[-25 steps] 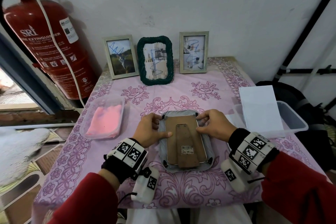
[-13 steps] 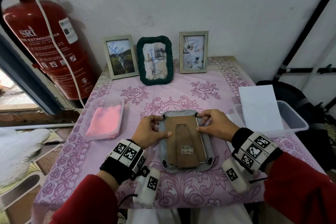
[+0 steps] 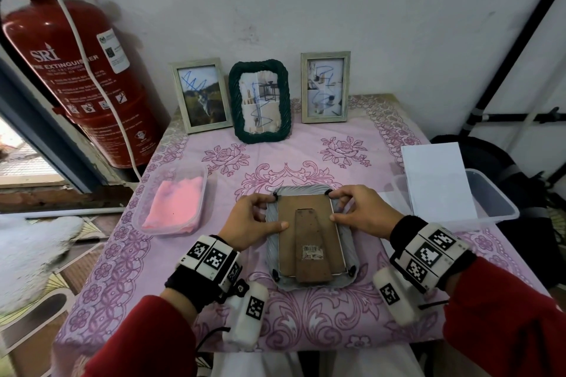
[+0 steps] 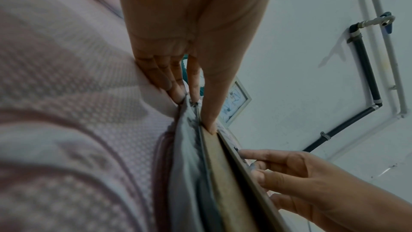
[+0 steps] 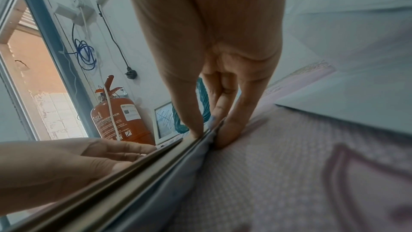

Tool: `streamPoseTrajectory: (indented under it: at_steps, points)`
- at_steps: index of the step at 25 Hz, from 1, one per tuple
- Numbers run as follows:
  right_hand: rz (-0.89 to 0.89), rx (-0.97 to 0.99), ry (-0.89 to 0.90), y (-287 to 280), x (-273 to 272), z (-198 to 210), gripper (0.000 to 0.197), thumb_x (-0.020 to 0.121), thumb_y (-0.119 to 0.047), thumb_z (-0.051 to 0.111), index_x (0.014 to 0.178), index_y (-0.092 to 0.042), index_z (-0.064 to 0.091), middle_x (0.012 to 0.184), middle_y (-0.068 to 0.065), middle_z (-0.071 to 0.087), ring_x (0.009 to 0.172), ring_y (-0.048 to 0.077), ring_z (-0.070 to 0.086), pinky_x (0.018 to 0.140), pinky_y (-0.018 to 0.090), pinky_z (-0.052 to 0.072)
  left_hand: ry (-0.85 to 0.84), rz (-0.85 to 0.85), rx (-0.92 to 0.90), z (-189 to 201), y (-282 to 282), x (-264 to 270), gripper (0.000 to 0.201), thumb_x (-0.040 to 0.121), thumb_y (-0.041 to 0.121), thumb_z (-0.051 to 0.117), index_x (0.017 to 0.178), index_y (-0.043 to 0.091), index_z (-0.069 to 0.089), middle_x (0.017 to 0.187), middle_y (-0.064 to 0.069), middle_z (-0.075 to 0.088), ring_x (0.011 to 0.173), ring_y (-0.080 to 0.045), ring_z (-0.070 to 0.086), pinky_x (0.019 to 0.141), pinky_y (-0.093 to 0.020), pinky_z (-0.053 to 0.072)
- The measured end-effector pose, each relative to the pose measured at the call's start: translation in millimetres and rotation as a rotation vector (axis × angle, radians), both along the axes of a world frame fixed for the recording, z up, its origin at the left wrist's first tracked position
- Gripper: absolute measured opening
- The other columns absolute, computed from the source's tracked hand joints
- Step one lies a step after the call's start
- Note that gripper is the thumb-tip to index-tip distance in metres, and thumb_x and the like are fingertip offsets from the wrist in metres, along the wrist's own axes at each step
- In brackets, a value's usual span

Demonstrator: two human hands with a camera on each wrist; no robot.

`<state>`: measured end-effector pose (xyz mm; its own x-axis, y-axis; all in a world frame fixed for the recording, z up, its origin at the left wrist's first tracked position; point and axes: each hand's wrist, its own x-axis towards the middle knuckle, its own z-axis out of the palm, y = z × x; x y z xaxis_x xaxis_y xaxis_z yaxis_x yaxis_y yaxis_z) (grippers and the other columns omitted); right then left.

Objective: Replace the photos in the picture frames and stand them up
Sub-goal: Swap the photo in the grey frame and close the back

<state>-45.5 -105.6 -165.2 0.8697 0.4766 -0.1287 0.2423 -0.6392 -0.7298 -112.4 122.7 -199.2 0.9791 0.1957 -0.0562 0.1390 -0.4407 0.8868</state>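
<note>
three frames (image 3: 260, 101) stand upright along the upper middle, scribbled photos inside. lower centre, a fourth, grey frame (image 3: 309, 239) lies face down, backing on, not yet stood; left hand (image 3: 254, 219) and right hand (image 3: 364, 214) pinch its top corners.

A plain room of a home or utility space; a worktop under a pink floral cloth (image 3: 382, 138) against a scuffed white wall (image 3: 337, 3); a red fire extinguisher (image 3: 76, 79) beside it; patterned floor tiles (image 3: 39, 309).
</note>
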Motion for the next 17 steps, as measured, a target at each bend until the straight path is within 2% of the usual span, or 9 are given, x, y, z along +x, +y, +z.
streamPoseTrajectory:
  at_steps: [4,7,9,11,17]
  points:
    - [0.005,0.015,-0.001,-1.5,1.3,-1.4,0.046,0.079,-0.009,0.072,0.122,-0.004,0.057,0.084,0.002,0.06,0.063,-0.002,0.05,0.058,0.001,0.039,-0.004,-0.029,0.009,0.4,-0.9,0.4,0.053,0.068,0.008,0.081,0.116,0.005,0.06,0.072,0.006,0.043,0.046,0.005,0.05,0.048,-0.002,0.038]
    - [0.007,0.023,0.001,-2.1,3.3,-3.2,0.045,0.077,-0.008,0.074,0.12,-0.003,0.059,0.083,0.002,0.06,0.063,-0.001,0.05,0.058,0.001,0.039,0.005,-0.021,0.038,0.4,-0.8,2.0,0.055,0.068,0.011,0.082,0.117,0.007,0.058,0.084,-0.001,0.043,0.058,0.0,0.047,0.055,-0.004,0.038]
    - [-0.002,0.023,-0.009,-1.6,4.5,-5.2,0.044,0.075,-0.008,0.076,0.116,-0.002,0.06,0.082,0.003,0.061,0.062,0.001,0.051,0.057,0.001,0.04,0.012,-0.003,0.025,-0.3,-0.9,2.3,0.058,0.067,0.013,0.082,0.119,0.009,0.055,0.096,-0.004,0.044,0.067,-0.005,0.044,0.063,-0.011,0.042]
    - [-0.019,0.021,-0.027,-1.3,5.3,-6.7,0.039,0.073,-0.008,0.078,0.109,-0.001,0.063,0.082,0.004,0.062,0.063,0.004,0.052,0.056,0.001,0.041,0.005,-0.007,0.029,-1.5,-1.2,1.5,0.061,0.068,0.015,0.082,0.122,0.01,0.054,0.101,-0.005,0.044,0.07,-0.007,0.043,0.066,-0.013,0.041]
    - [-0.037,0.049,-0.04,-3.5,8.1,-8.4,0.029,0.07,-0.006,0.08,0.096,0.001,0.069,0.09,0.016,0.071,0.072,0.009,0.06,0.06,-0.001,0.042,-0.007,-0.007,-0.025,-0.5,-1.9,-1.2,0.062,0.067,0.011,0.082,0.123,0.008,0.056,0.093,0.001,0.046,0.064,-0.004,0.045,0.062,-0.008,0.044]
